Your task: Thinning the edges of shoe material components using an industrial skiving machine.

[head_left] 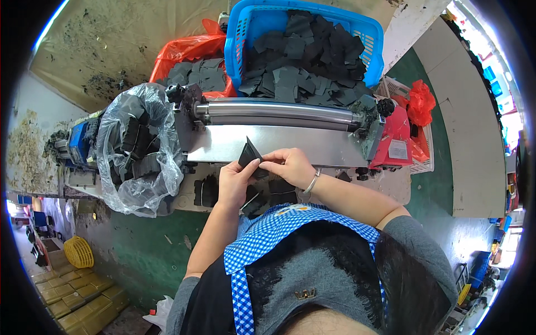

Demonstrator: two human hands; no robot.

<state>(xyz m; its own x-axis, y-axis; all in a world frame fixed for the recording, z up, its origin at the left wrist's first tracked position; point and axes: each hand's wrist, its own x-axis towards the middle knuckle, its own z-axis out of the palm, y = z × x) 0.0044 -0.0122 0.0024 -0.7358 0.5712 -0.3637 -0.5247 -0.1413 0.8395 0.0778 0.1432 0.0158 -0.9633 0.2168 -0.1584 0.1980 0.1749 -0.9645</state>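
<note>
Between my two hands, in front of the machine's metal plate, are thin black pieces (249,152) that stand up to a point. My left hand (234,177) pinches them at their lower left. From the right, the fingers of my right hand (290,166) are closed on their edge. Just beyond my hands lies the shiny metal plate (223,143), and behind it runs a long steel roller (279,110). Bundles of black pieces (206,191) lie on the table near my wrists. How many pieces I hold is hard to make out.
A blue basket (377,50) heaped with black pieces stands behind the roller, beside a red plastic bag (184,49) of similar pieces. At the left, a clear plastic bag (111,162) holds black bundles. A white crate (425,156) with red bags stands at the right.
</note>
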